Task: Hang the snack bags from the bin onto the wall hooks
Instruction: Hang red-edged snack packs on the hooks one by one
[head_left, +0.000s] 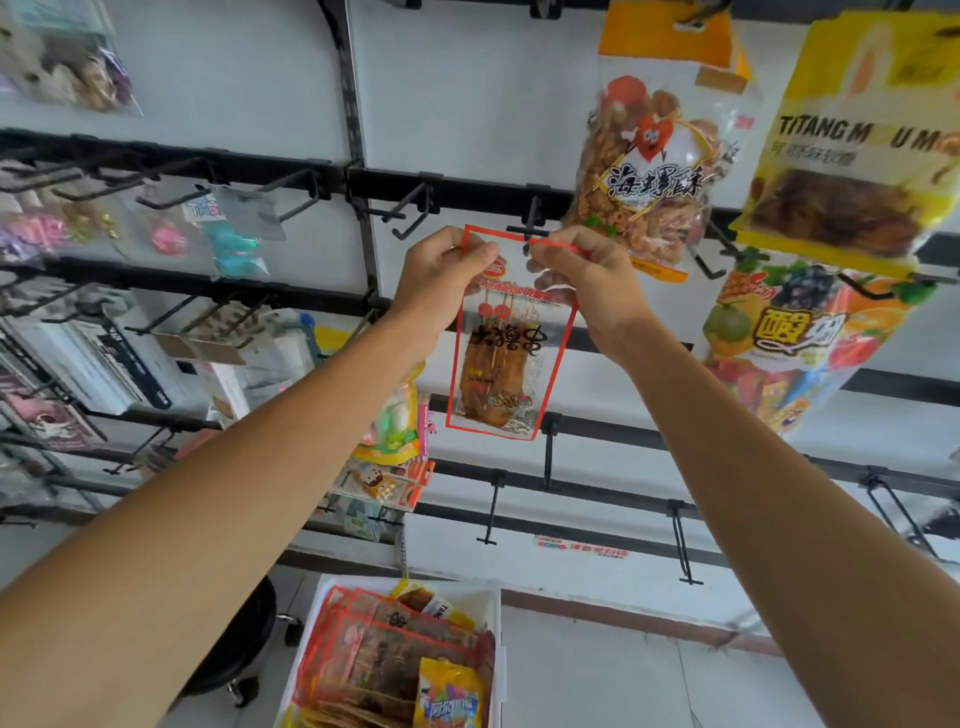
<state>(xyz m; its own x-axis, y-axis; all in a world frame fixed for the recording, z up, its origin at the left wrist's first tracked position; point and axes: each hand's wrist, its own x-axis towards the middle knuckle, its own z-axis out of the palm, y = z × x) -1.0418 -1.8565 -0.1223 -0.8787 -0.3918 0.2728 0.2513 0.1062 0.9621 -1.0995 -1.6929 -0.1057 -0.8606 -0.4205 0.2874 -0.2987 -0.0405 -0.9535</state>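
A clear snack bag (506, 358) with a red border and brown skewers printed on it hangs upright in front of the white wall. My left hand (441, 278) pinches its top left corner. My right hand (584, 280) pinches the top right edge, right at the tip of a black wall hook (531, 228). Whether the bag's hole is on the hook I cannot tell. Below stands the white bin (496, 613) with several more snack bags (395, 654).
Black rails carry rows of hooks; several empty ones (410, 210) sit left of my hands and others (548, 452) below. A bag of fried snacks (649, 171), a yellow bag (857, 130) and a fruit-print bag (795, 332) hang at right. Trinkets hang at left. A black stool (244, 639) stands beside the bin.
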